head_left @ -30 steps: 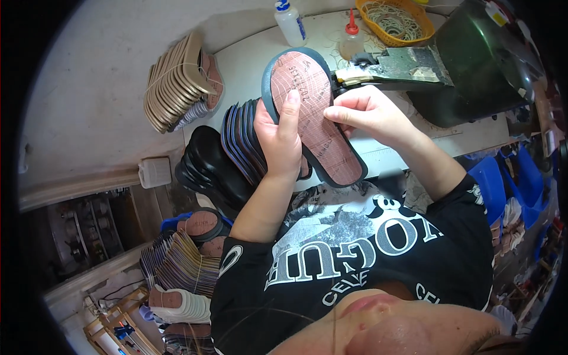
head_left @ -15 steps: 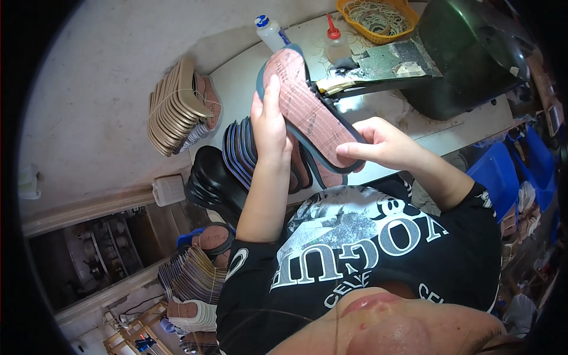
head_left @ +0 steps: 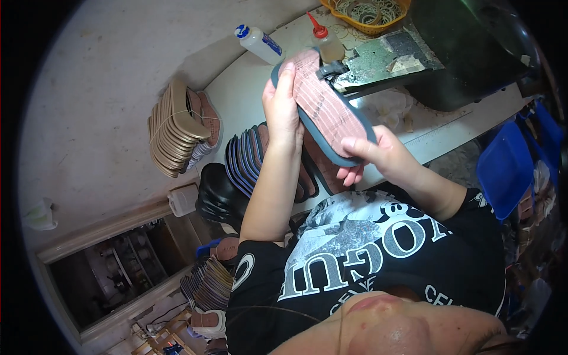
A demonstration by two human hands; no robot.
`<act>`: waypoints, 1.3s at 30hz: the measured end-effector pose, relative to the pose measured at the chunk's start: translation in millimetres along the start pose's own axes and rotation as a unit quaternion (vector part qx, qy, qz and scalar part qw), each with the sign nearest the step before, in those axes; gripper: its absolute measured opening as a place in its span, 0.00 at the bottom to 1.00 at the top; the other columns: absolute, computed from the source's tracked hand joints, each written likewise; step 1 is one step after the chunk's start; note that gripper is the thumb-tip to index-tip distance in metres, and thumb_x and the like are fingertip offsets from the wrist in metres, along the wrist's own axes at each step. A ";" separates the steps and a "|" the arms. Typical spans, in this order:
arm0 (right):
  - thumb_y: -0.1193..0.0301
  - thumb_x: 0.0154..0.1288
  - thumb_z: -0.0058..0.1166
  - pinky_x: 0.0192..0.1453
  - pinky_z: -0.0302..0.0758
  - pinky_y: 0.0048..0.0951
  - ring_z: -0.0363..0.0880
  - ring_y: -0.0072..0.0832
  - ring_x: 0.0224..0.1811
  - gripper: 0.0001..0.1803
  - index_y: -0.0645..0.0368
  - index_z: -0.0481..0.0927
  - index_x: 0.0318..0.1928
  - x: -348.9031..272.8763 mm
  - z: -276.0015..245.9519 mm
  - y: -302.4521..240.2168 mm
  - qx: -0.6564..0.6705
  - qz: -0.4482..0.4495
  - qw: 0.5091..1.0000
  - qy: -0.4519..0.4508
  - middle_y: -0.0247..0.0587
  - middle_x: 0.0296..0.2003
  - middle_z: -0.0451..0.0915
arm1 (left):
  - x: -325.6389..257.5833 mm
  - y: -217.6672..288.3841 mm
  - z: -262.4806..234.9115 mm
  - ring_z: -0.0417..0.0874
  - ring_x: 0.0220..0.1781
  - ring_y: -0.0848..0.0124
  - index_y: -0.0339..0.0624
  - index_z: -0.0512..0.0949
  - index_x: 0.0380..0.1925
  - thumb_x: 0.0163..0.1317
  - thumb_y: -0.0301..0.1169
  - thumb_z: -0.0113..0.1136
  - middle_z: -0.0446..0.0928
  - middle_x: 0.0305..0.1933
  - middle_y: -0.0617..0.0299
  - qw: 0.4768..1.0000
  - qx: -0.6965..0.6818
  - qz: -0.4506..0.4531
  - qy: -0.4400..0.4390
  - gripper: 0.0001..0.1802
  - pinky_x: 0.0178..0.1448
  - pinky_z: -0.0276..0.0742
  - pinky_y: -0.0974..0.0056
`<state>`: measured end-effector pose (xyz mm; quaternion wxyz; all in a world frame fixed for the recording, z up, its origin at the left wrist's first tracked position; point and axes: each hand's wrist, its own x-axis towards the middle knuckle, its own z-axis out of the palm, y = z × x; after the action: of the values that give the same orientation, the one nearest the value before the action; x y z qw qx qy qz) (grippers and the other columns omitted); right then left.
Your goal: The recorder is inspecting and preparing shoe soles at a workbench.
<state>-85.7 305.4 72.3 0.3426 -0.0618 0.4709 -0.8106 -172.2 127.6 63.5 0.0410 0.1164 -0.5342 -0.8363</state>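
At the left edge of the counter (head_left: 245, 97), a bundle of tan soles (head_left: 174, 133) stands tied with thin string. Nearer the person, around the counter's near left corner, sit glossy black soles (head_left: 220, 192) and, just beside them, a row of blue-edged soles (head_left: 241, 165). A white bottle with a blue cap (head_left: 260, 45) stands farther back. The left hand (head_left: 283, 106) is closed on the upper left edge of a pink sandal sole (head_left: 322, 100), thumb flat on its face, fingers mostly hidden behind. The sole is held above the counter between both hands, slanting down to the right, its dark blue-grey rim showing. Its upper right edge meets the tip of a green machine arm (head_left: 387, 59); whether they touch is unclear. Behind stand a red-tipped squeeze bottle (head_left: 329, 48) and, toward the counter's far edge, a yellow basket (head_left: 370, 25). The right hand (head_left: 378, 151) pinches the sole's lower right end, thumb on top, fingers underneath. Beyond the counter's right end is a blue plastic bin (head_left: 506, 168).
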 end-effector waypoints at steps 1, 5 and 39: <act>0.61 0.70 0.48 0.30 0.77 0.21 0.82 0.25 0.26 0.19 0.69 0.79 0.41 0.7 1.4 0.6 -0.014 0.021 1.000 -0.016 0.44 0.27 0.83 | 0.8 1.8 2.1 0.84 0.41 0.69 0.31 0.75 0.46 0.66 0.30 0.54 0.81 0.42 0.54 1.000 0.002 -0.008 0.005 0.14 0.47 0.81 0.66; 0.62 0.71 0.45 0.33 0.77 0.22 0.83 0.28 0.27 0.21 0.71 0.77 0.43 9.8 6.4 5.2 0.029 -0.008 1.000 -0.006 0.48 0.29 0.83 | 10.4 3.0 0.6 0.84 0.40 0.68 0.31 0.75 0.45 0.67 0.32 0.55 0.81 0.41 0.54 1.000 0.013 -0.022 0.009 0.14 0.46 0.81 0.66; 0.52 0.74 0.39 0.37 0.82 0.24 0.86 0.33 0.35 0.30 0.71 0.76 0.49 56.1 20.1 -17.6 0.101 -0.009 0.992 0.079 0.53 0.37 0.83 | 72.8 94.6 -4.5 0.69 0.26 0.84 0.38 0.76 0.29 0.58 0.36 0.67 0.72 0.24 0.72 0.700 0.494 -0.199 -0.476 0.13 0.28 0.65 0.75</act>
<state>-128.5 262.1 85.1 0.3017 0.0334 0.4115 -0.8593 -247.0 69.4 136.2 -0.4491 -0.1899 -0.7836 -0.3850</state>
